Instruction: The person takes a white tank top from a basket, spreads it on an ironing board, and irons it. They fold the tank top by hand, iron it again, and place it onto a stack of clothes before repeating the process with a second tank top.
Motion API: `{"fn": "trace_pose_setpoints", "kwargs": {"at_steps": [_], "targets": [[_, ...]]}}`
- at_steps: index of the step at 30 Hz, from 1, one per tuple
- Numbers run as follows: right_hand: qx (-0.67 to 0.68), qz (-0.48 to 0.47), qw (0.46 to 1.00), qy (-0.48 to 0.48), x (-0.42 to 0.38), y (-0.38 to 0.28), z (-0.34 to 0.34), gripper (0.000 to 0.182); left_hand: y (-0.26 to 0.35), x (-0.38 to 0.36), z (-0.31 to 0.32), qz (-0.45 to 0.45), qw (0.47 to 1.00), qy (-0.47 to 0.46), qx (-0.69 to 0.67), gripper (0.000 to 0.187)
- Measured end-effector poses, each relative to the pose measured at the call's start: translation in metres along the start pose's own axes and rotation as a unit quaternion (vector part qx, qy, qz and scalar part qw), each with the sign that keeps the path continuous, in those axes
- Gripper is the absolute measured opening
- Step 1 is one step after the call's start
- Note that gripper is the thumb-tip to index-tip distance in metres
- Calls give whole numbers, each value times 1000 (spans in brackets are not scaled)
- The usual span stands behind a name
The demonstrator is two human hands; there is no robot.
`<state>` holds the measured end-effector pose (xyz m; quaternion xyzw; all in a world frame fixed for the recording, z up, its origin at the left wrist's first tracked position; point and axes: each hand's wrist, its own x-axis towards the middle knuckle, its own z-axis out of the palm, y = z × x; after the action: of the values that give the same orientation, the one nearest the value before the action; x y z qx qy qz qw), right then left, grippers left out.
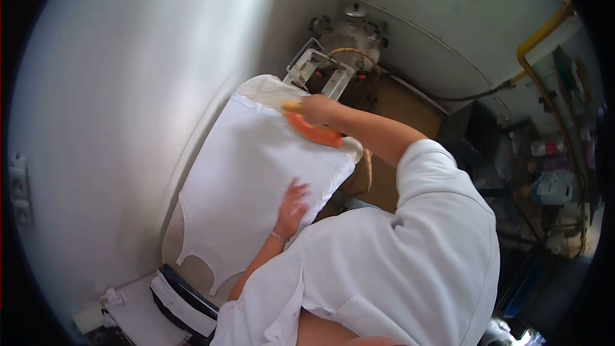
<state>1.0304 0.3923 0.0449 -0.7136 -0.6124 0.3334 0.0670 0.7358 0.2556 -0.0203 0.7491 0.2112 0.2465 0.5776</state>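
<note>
A white sleeveless garment (250, 160) lies spread over an ironing board (261, 91), whose pale cover shows past its hem and at the neck opening. My right hand (320, 110) is wrapped round the yellowish handle of an orange iron (314, 131). The iron rests at the garment's far right, near the hem. Closer to my body, my left hand (293, 208) is held over the garment's near edge with its fingers apart and nothing in them. The left fingers are a little smeared by motion.
Against the left wall (128, 90) runs the board's far side. Beyond its end stand a wire-and-plastic basket (336, 82) and a metal tank with knobs (352, 37). A yellow pipe (535, 38) and cluttered shelves are on the right. Folded dark and white cloth (182, 304) lies at the lower left.
</note>
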Motion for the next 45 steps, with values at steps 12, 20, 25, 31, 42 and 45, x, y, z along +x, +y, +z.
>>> {"fn": "trace_pose_setpoints", "kwargs": {"at_steps": [12,20,25,31,42,45], "targets": [[47,100,987,120,61,71,-71,48,-68,-250,71,-342,439,830,42,79],[-165,-31,959,227,122,52,-69,50,-28,-205,79,-385,480,726,-307,58],[-328,-294,829,345,60,39,0,56,-45,-230,102,-390,520,738,-179,45],[-148,-543,825,49,-111,95,133,52,2,-221,109,-280,587,759,34,27],[-154,-518,825,167,-105,118,180,29,46,-235,79,-363,727,533,236,38],[-152,-510,835,138,-110,113,172,31,48,-231,77,-370,712,528,280,38]]}}
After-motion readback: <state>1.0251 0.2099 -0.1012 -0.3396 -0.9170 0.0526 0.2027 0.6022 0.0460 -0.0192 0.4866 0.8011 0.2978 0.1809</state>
